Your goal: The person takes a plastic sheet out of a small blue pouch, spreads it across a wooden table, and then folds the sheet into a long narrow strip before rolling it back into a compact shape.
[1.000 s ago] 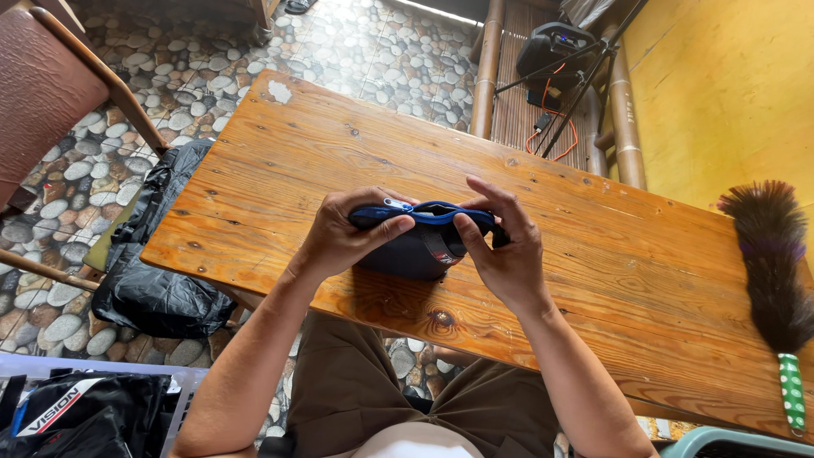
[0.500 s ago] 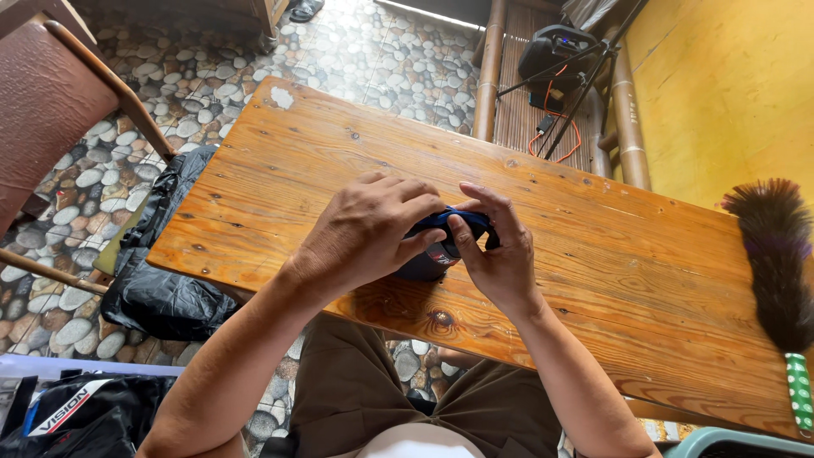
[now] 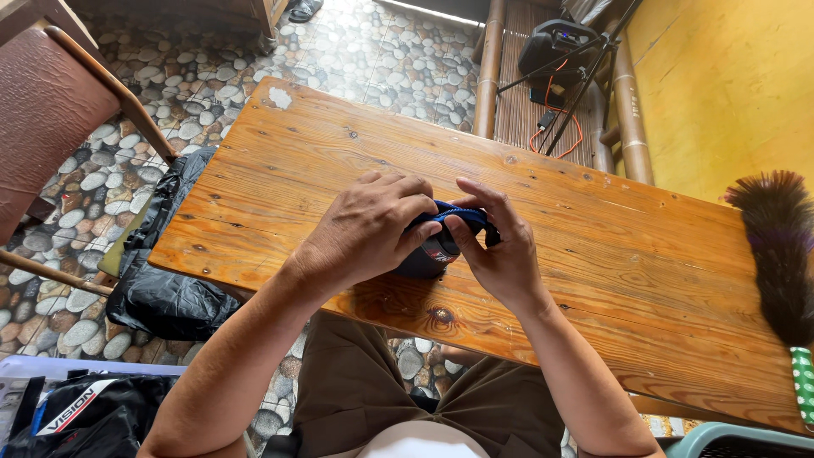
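Note:
A small dark pouch with a blue rim (image 3: 434, 246) rests on the wooden table (image 3: 593, 229) near its front edge. My left hand (image 3: 369, 229) lies over the pouch from the left and covers most of it, fingers curled on its top. My right hand (image 3: 496, 246) grips its right end, thumb and fingers pinching the blue rim. Only a strip of the blue edge and part of the dark body show between the two hands.
A dark feather duster with a green-and-white handle (image 3: 780, 254) lies at the table's right end. A brown chair (image 3: 51, 110) and a black bag (image 3: 161, 280) stand on the pebble floor at the left. Bamboo posts (image 3: 490, 59) and a tripod with cables are behind the table.
The pouch was held stretched out flat between both hands. My left hand has since moved over it and the hands have come together, bunching it up.

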